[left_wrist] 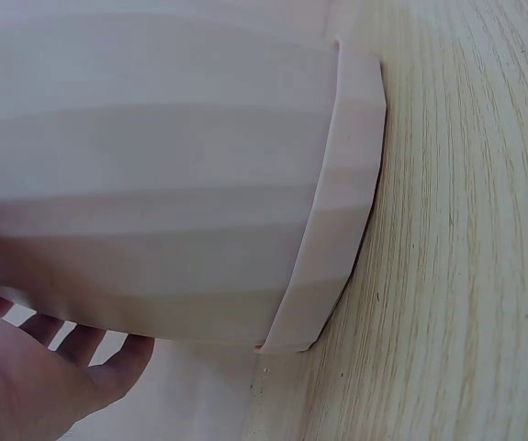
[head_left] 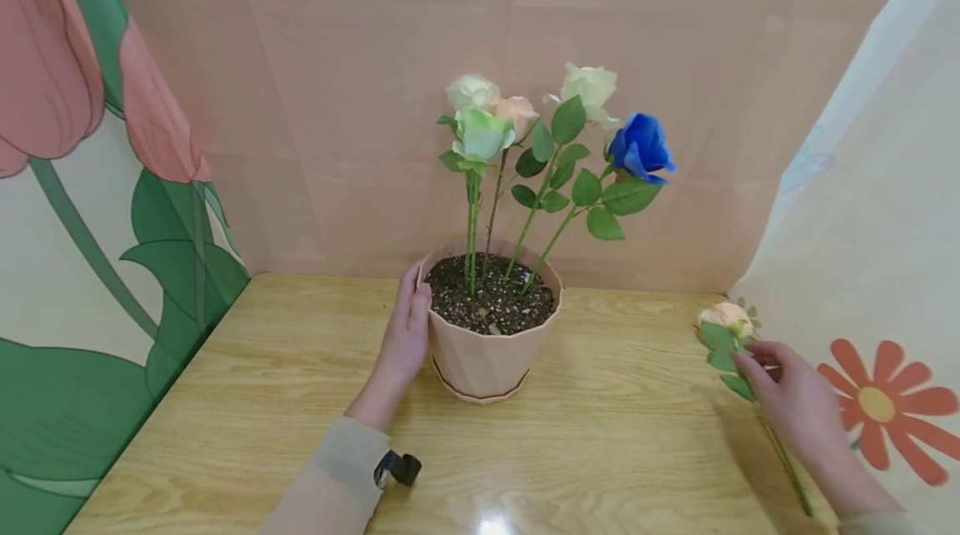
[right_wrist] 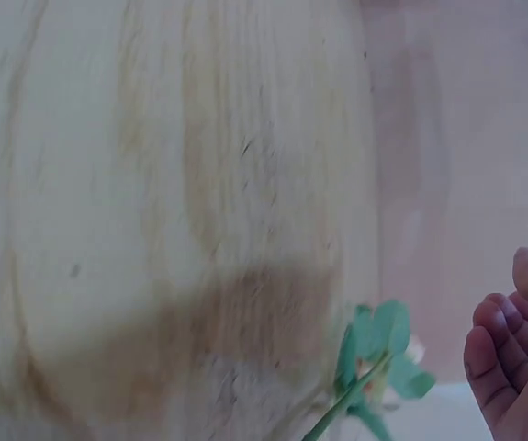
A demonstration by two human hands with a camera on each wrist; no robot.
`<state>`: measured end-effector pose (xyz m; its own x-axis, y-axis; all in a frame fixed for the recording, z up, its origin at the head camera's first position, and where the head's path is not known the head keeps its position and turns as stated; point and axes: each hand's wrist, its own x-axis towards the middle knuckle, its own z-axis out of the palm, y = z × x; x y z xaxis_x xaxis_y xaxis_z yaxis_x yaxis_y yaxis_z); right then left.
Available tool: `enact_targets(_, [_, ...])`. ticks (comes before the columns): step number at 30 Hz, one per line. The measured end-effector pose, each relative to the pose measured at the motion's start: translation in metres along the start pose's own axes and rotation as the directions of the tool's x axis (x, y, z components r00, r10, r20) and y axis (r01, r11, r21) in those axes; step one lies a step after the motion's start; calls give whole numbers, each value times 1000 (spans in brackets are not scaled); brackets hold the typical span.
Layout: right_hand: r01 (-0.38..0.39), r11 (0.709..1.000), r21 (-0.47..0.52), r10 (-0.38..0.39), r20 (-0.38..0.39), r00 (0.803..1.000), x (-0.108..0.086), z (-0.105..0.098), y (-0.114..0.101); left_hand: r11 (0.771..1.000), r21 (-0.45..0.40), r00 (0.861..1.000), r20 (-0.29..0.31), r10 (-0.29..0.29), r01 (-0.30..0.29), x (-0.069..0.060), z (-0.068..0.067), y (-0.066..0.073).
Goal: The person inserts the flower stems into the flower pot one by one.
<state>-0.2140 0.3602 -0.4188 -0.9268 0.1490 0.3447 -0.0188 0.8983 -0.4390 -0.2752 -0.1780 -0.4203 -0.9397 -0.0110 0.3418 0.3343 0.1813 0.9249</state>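
A pink flowerpot (head_left: 487, 356) of dark soil stands on its saucer in the middle of the table. My left hand (head_left: 408, 327) holds the pot's left side near the rim; the left wrist view shows the fingers (left_wrist: 121, 367) bent against its wall. Artificial roses rise from the soil, among them a blue rose (head_left: 642, 149), a pale green one (head_left: 482, 135) and a peach one (head_left: 516, 116). At the right, a loose peach rose (head_left: 726, 317) lies by the table's edge. My right hand (head_left: 798, 393) is over its stem, fingers loosely bent, apart from the flower in the right wrist view.
The wooden table (head_left: 622, 435) ends at a pink backdrop (head_left: 360, 102) close behind the pot. A tulip-print panel (head_left: 60, 268) stands along the left, and a pale cloth with an orange printed flower (head_left: 876, 404) borders the right side.
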Motion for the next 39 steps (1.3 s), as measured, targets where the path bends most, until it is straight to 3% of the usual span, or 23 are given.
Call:
enact_targets(15, [-117, 992, -54, 123, 111, 986, -2, -2, 46, 1000, -15, 1000, -5, 4, -4, 0, 0, 0])
enact_targets(25, [-121, 989, -88, 133, 144, 981, -7, -1, 57, 1000, -2, 1000, -3, 11, -11, 1, 0, -1])
enact_targets(32, [-165, 979, -121, 185, 180, 966, -4, 6, 69, 1000, 5, 1000, 3, 11, -11, 1, 0, 2])
enact_targets(39, [-149, 982, -115, 167, 166, 972, -4, 6, 75, 1000, 2, 1000, 2, 8, -8, 1, 1, 4])
